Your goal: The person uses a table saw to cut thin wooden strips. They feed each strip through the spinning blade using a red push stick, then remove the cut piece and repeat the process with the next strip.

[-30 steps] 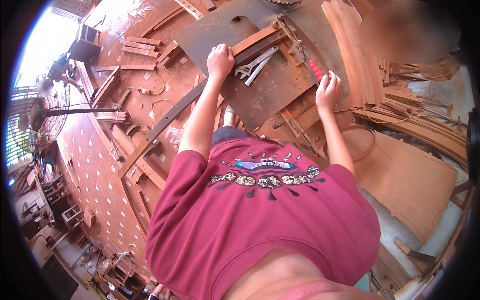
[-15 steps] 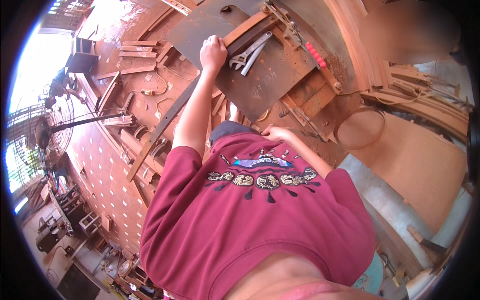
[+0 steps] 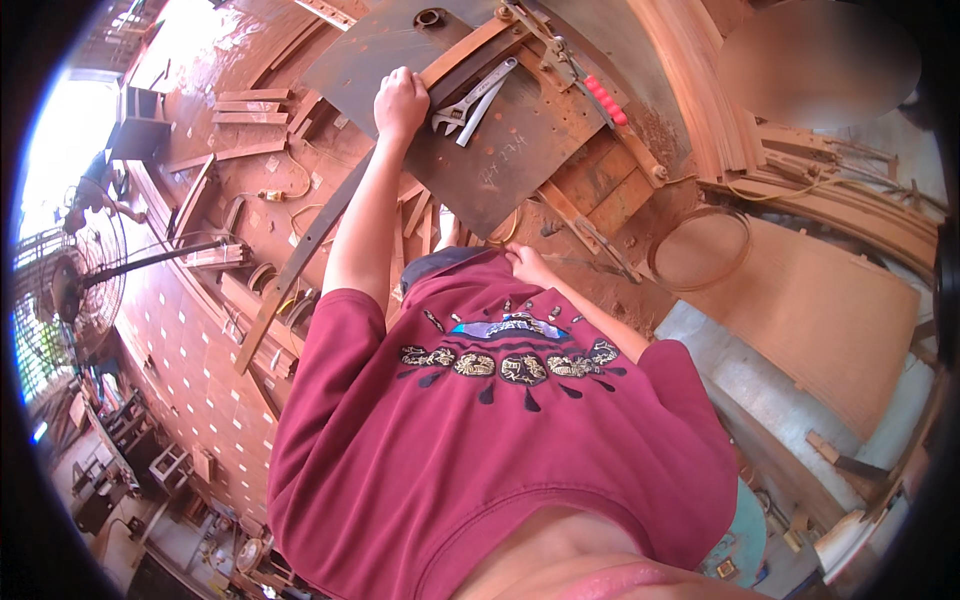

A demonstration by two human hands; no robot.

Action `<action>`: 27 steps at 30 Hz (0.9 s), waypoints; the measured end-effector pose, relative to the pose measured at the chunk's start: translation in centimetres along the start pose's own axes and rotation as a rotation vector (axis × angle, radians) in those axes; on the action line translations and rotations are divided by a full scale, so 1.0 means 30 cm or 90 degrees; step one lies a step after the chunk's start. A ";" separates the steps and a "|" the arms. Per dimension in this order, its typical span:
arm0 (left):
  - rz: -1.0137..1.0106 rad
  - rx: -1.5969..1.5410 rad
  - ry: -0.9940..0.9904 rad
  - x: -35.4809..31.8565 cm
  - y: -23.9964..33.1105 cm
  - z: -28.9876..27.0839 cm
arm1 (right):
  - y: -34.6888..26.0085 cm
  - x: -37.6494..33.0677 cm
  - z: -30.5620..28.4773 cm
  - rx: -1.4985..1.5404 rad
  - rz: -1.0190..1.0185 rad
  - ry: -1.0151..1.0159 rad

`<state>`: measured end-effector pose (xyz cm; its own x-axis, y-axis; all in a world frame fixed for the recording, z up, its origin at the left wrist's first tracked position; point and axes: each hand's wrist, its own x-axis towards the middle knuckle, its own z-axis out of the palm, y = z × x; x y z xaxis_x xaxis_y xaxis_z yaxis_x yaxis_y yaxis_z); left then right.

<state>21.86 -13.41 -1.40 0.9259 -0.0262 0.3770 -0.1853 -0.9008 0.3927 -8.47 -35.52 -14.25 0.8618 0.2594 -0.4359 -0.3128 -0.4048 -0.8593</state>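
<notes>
My left hand (image 3: 402, 103) is closed over a long wooden bar (image 3: 300, 255) at the edge of a rusty metal machine table (image 3: 500, 185). The bar slants down to the left past my forearm, and its upper part is partly covered by my hand. Beside this hand, a reddish wooden rail (image 3: 470, 52) crosses the table. An adjustable wrench (image 3: 462, 108) and a pale metal bar (image 3: 486, 106) lie there together. My right hand (image 3: 528, 266) is at my waist by the shirt hem, its fingers drawn together; what they hold, if anything, is hidden.
Right of the table are a red-gripped lever (image 3: 605, 100), a coiled band (image 3: 700, 250) on a brown board (image 3: 800, 310), and stacked timber (image 3: 840, 190). Wood offcuts (image 3: 250, 105) and a cable (image 3: 300, 175) lie on the tiled floor at left, near a standing fan (image 3: 75, 285).
The view has shifted, so the table and tools appear farther left. My left hand stays on the bar. My right hand has drawn slightly closer to the middle of my waist.
</notes>
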 end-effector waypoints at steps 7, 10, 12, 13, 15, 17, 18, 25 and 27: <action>0.010 0.011 0.013 0.075 -0.069 0.003 | 0.012 0.054 -0.080 -0.142 0.019 -0.301; 0.013 0.012 0.011 0.137 -0.107 -0.004 | 0.005 0.054 -0.105 0.088 0.130 -0.401; -0.006 0.024 0.005 0.163 -0.148 -0.008 | -0.084 0.056 -0.124 -0.011 0.077 -0.404; -0.013 0.027 0.002 0.183 -0.159 -0.013 | -0.087 0.064 -0.111 -0.043 0.032 -0.396; -0.015 0.021 -0.002 0.215 -0.162 -0.013 | -0.081 0.062 -0.082 -0.108 -0.013 -0.285; -0.004 0.025 0.012 0.234 -0.212 0.005 | -0.086 0.049 -0.076 -0.015 -0.003 -0.197; -0.002 0.028 0.014 0.250 -0.210 0.006 | -0.035 0.048 -0.057 -0.009 -0.012 -0.143; -0.043 0.035 0.022 0.372 -0.333 -0.013 | -0.040 0.049 -0.058 0.077 0.086 0.157; -0.046 -0.002 0.009 0.408 -0.342 -0.018 | -0.062 0.039 -0.075 0.117 0.108 0.206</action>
<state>34.90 -4.26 -0.36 0.9318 0.0446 0.3601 -0.1198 -0.8990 0.4212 -5.99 -36.44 -12.55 0.8635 -0.0993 -0.4944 -0.5027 -0.2474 -0.8283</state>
